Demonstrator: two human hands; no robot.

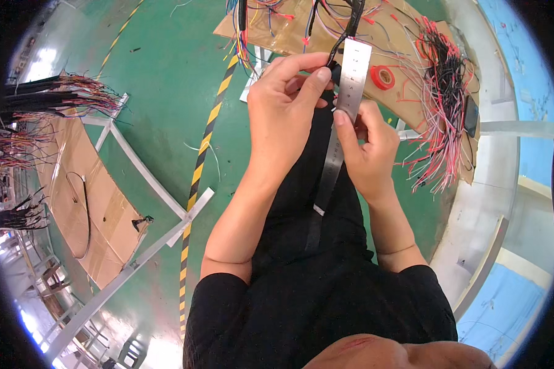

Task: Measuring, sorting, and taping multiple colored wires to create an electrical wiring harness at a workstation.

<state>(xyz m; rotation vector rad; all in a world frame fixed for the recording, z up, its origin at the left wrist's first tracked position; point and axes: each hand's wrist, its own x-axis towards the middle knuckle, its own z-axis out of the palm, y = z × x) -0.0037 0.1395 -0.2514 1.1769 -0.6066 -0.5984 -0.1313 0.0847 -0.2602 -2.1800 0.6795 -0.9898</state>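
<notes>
My right hand [370,147] grips a steel ruler [353,77], thumb pressed on its face. The ruler slants from the cardboard's near edge down over my lap. My left hand [289,92] pinches a black wire harness [333,58] beside the ruler's upper part, thumb and forefinger closed on it. A small black piece hangs there between my fingers and the ruler, partly hidden. The harness runs up to the far edge, where thin coloured wires [271,9] spread over the cardboard [400,101].
A red tape roll [383,77] lies on the cardboard right of the ruler. Farther right sits a heap of black, red and white wires [440,104]. Harness bundles [55,98] and a cardboard-topped metal frame [148,172] stand at left. Striped floor tape [206,135] crosses the green floor.
</notes>
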